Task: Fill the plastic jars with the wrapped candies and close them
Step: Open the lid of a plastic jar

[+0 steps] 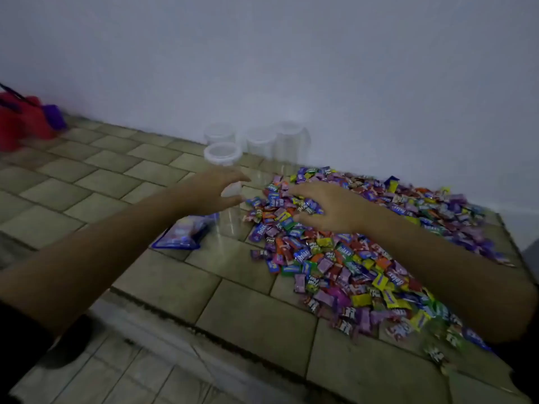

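- The left hand [213, 191] reaches in from the lower left to the middle of the frame, its fingers and thumb curved round the white top of a clear plastic jar [230, 220]; the blur hides how firm the grip is.
- That jar stands upright on the tiled surface [248, 310], just left of the heap's edge and between the two hands.
- The right hand [329, 205] lies palm down on the wrapped candies [335, 263], fingers spread and pointing left toward the jar.
- The candies form a broad, many-coloured heap from centre frame down to the lower right, running under the right forearm.
- A second jar [223, 154] with a white lid stands just beyond the left hand's fingers.
- Three more clear jars [261, 141] stand in a row against the wall [291, 53] behind it.
- A blue bag [183, 234] lies flat under the left wrist, touching the held jar's base.
- A blurred red and purple object [26, 118] sits at the upper left.
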